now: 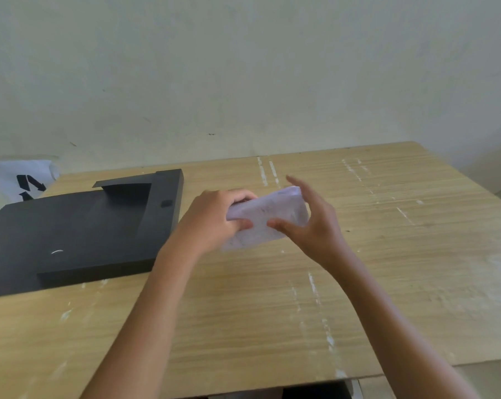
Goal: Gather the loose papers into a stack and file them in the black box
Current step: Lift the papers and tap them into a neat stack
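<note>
A stack of white printed papers (268, 216) is held above the middle of the wooden table (387, 269), tilted and blurred. My left hand (214, 218) grips its left end with fingers curled over the top edge. My right hand (312, 223) holds its right end, thumb on the front face and fingers spread behind. The black box (70, 226) lies flat on the table to the left of my hands, with its flap (128, 188) raised at the far end.
A pale wall rises behind the table. A white bag with black marks (24, 180) sits off the table's far left corner. The table's right and near edges are in view, with whitish scuffs across the top.
</note>
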A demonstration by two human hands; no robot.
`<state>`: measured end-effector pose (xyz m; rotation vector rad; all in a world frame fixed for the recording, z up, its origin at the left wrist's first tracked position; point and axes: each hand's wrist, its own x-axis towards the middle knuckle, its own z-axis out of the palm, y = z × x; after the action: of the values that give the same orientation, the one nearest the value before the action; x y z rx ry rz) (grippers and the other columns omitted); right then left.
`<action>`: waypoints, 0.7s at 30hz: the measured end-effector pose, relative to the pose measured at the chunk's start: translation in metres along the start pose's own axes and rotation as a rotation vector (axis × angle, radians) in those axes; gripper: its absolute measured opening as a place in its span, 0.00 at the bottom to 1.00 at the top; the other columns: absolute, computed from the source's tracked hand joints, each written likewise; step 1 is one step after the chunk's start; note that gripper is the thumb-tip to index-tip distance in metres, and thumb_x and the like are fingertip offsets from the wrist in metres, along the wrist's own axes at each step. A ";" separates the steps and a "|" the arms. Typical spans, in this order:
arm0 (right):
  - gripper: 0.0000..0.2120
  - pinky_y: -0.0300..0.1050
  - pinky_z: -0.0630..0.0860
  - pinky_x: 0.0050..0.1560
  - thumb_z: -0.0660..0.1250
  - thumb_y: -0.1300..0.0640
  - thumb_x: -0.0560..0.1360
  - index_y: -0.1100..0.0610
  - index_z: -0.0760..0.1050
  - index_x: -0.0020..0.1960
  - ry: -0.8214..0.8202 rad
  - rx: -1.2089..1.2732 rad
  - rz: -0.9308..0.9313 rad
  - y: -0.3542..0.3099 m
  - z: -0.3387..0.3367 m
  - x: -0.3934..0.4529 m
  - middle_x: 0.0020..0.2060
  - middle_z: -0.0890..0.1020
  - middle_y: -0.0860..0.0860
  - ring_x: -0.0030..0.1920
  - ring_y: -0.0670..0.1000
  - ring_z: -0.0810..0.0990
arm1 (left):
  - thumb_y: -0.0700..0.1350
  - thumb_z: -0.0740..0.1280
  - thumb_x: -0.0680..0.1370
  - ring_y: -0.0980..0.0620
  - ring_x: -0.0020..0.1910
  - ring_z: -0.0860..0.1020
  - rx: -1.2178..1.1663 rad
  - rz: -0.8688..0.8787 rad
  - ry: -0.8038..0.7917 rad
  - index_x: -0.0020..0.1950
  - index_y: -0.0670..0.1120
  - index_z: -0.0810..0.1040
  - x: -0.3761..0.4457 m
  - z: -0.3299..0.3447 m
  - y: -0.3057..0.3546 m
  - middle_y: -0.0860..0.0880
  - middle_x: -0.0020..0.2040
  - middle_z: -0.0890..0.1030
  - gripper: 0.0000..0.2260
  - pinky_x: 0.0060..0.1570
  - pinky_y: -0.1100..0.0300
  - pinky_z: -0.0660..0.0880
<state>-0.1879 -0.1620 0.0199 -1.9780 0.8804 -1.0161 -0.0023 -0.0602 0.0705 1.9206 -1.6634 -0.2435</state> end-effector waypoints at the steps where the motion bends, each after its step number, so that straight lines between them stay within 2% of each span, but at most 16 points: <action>1: 0.31 0.40 0.81 0.51 0.81 0.51 0.68 0.45 0.73 0.68 -0.001 0.048 0.047 0.001 0.001 0.000 0.55 0.83 0.46 0.53 0.46 0.81 | 0.45 0.78 0.74 0.58 0.42 0.81 0.021 0.022 -0.024 0.55 0.60 0.83 0.002 0.001 0.003 0.60 0.42 0.84 0.14 0.41 0.60 0.77; 3: 0.18 0.38 0.80 0.39 0.80 0.54 0.70 0.50 0.78 0.56 0.038 0.100 0.098 0.008 0.006 -0.002 0.44 0.83 0.46 0.43 0.47 0.82 | 0.48 0.78 0.73 0.58 0.43 0.81 0.096 0.055 -0.049 0.57 0.62 0.81 0.005 0.004 0.006 0.60 0.44 0.84 0.15 0.42 0.57 0.78; 4: 0.14 0.38 0.79 0.38 0.80 0.55 0.70 0.51 0.79 0.53 0.063 0.118 0.113 0.014 0.010 -0.005 0.43 0.84 0.46 0.42 0.48 0.83 | 0.51 0.79 0.73 0.58 0.45 0.81 0.140 0.052 -0.046 0.59 0.63 0.80 0.005 0.005 0.004 0.61 0.46 0.84 0.18 0.45 0.56 0.79; 6: 0.12 0.41 0.80 0.41 0.79 0.56 0.71 0.51 0.80 0.51 0.096 0.168 0.146 0.027 0.014 -0.009 0.44 0.85 0.46 0.44 0.48 0.84 | 0.59 0.80 0.69 0.59 0.53 0.80 0.159 0.024 0.002 0.65 0.65 0.76 0.001 0.009 -0.005 0.63 0.54 0.82 0.27 0.52 0.57 0.78; 8: 0.13 0.44 0.82 0.45 0.79 0.56 0.71 0.52 0.80 0.53 0.123 0.214 0.175 0.037 0.015 -0.014 0.46 0.85 0.46 0.47 0.47 0.85 | 0.66 0.78 0.67 0.63 0.62 0.76 -0.063 -0.031 0.153 0.69 0.66 0.72 -0.011 0.018 -0.012 0.66 0.61 0.79 0.32 0.60 0.59 0.73; 10: 0.14 0.43 0.82 0.46 0.79 0.58 0.71 0.53 0.80 0.55 0.136 0.238 0.180 0.044 0.016 -0.017 0.47 0.85 0.47 0.49 0.47 0.84 | 0.67 0.74 0.69 0.64 0.69 0.73 -0.462 -0.147 0.351 0.72 0.64 0.70 -0.022 0.037 -0.018 0.64 0.68 0.77 0.33 0.67 0.57 0.69; 11: 0.14 0.41 0.81 0.46 0.78 0.59 0.72 0.53 0.80 0.56 0.143 0.251 0.177 0.046 0.018 -0.018 0.48 0.85 0.47 0.49 0.46 0.84 | 0.67 0.73 0.69 0.63 0.71 0.72 -0.644 -0.225 0.393 0.74 0.62 0.68 -0.026 0.048 -0.020 0.62 0.71 0.75 0.35 0.70 0.56 0.68; 12: 0.15 0.39 0.81 0.46 0.78 0.59 0.71 0.53 0.80 0.56 0.152 0.268 0.181 0.047 0.020 -0.020 0.48 0.85 0.46 0.49 0.45 0.84 | 0.67 0.74 0.68 0.62 0.72 0.71 -0.769 -0.292 0.380 0.76 0.61 0.66 -0.029 0.058 -0.022 0.60 0.74 0.72 0.39 0.71 0.55 0.67; 14: 0.17 0.34 0.79 0.44 0.79 0.59 0.71 0.54 0.79 0.57 0.165 0.264 0.192 0.047 0.024 -0.021 0.48 0.85 0.47 0.48 0.43 0.83 | 0.64 0.79 0.66 0.62 0.69 0.72 -0.807 -0.338 0.269 0.77 0.58 0.63 -0.032 0.075 -0.027 0.57 0.74 0.71 0.44 0.70 0.54 0.71; 16: 0.19 0.31 0.77 0.41 0.80 0.59 0.70 0.54 0.79 0.58 0.152 0.206 0.193 0.045 0.027 -0.021 0.47 0.84 0.46 0.45 0.38 0.82 | 0.55 0.81 0.70 0.66 0.60 0.79 -0.690 -0.317 0.227 0.72 0.56 0.67 -0.030 0.086 -0.034 0.58 0.65 0.78 0.36 0.63 0.55 0.78; 18: 0.19 0.29 0.75 0.39 0.80 0.58 0.69 0.54 0.77 0.57 0.156 0.156 0.177 0.044 0.028 -0.019 0.45 0.84 0.45 0.41 0.35 0.81 | 0.47 0.78 0.75 0.64 0.57 0.80 -0.595 -0.318 0.301 0.70 0.53 0.70 -0.025 0.094 -0.039 0.58 0.60 0.81 0.27 0.61 0.56 0.79; 20: 0.19 0.31 0.74 0.37 0.80 0.57 0.70 0.55 0.76 0.57 0.193 0.128 0.153 0.041 0.029 -0.016 0.42 0.83 0.48 0.38 0.40 0.79 | 0.45 0.75 0.78 0.60 0.57 0.81 -0.526 -0.293 0.397 0.68 0.51 0.72 -0.020 0.096 -0.040 0.56 0.59 0.82 0.22 0.58 0.57 0.80; 21: 0.18 0.35 0.74 0.36 0.80 0.57 0.70 0.55 0.76 0.56 0.214 0.126 0.133 0.039 0.029 -0.015 0.40 0.83 0.50 0.37 0.43 0.77 | 0.45 0.75 0.78 0.63 0.55 0.81 -0.508 -0.270 0.439 0.66 0.52 0.73 -0.019 0.097 -0.039 0.56 0.57 0.82 0.19 0.54 0.61 0.79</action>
<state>-0.1789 -0.1608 -0.0306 -1.7042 1.0231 -1.1906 -0.0213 -0.0698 -0.0333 1.6490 -0.9448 -0.2913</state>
